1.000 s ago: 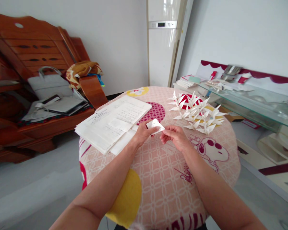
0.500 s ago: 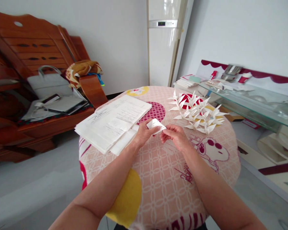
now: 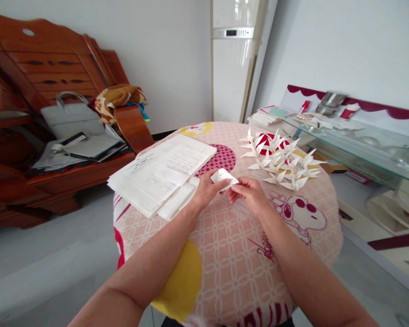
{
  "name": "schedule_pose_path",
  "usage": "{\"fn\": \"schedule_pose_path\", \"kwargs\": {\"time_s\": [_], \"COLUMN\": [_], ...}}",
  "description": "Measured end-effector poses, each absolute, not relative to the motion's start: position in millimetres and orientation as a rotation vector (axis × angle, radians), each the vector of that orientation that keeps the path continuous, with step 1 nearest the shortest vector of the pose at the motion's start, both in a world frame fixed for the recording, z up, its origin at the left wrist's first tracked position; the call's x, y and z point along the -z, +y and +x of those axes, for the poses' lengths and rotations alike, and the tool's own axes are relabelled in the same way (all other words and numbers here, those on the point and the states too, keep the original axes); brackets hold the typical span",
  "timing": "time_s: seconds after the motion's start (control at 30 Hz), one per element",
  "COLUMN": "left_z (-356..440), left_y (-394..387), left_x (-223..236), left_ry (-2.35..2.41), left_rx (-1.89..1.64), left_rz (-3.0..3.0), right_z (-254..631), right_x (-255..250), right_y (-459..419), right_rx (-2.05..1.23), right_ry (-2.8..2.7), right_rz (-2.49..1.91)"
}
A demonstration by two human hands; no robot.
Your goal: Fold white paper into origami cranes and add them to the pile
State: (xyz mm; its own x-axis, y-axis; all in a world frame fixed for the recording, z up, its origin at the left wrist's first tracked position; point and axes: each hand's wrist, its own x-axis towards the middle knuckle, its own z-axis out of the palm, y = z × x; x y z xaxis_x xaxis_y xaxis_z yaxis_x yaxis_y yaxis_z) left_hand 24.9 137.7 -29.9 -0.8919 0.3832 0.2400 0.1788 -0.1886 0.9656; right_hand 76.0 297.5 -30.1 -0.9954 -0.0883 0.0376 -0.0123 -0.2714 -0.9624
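Observation:
A small piece of folded white paper with faint print is held between my two hands, above the middle of the table. My left hand grips its left side, thumb lying across the top. At its right corner, my right hand pinches the edge between thumb and forefinger, the other fingers curled under. To the left, a stack of printed paper sheets lies close to my left wrist, with smaller pieces on and beside it. Several white folded paper cranes stand grouped beyond my right hand.
A patterned cloth covers the round table. On the right stands a glass-topped cabinet with papers, metal bowls and a red cup. A wooden bench with a grey bag is at left. A tall white air conditioner stands behind.
The view has shifted very slightly. Both hands keep their hold on the folded paper, with hardly any visible movement.

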Motion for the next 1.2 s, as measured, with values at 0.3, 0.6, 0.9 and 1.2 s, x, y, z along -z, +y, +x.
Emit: {"fn": "schedule_pose_path", "kwargs": {"time_s": [0.3, 0.6, 0.9, 1.2], "left_z": [27.0, 24.1, 23.0, 24.4], "left_y": [138.4, 133.6, 135.0, 138.2], "left_x": [27.1, 30.3, 33.9, 36.9], "left_ry": [1.901, 2.253, 2.148, 1.960], "left_rx": [-2.200, -1.984, -1.992, -2.071], "left_rz": [0.659, 0.856, 0.881, 0.674], "right_z": [76.4, 75.0, 72.8, 73.4], "right_x": [28.6, 31.1, 33.3, 31.4], "right_y": [297.3, 298.5, 299.6, 298.2], "right_rx": [2.442, 2.458, 2.480, 2.424], "right_ry": [1.884, 1.918, 1.953, 2.039], "right_rz": [-0.122, -0.074, -0.044, -0.058]}}
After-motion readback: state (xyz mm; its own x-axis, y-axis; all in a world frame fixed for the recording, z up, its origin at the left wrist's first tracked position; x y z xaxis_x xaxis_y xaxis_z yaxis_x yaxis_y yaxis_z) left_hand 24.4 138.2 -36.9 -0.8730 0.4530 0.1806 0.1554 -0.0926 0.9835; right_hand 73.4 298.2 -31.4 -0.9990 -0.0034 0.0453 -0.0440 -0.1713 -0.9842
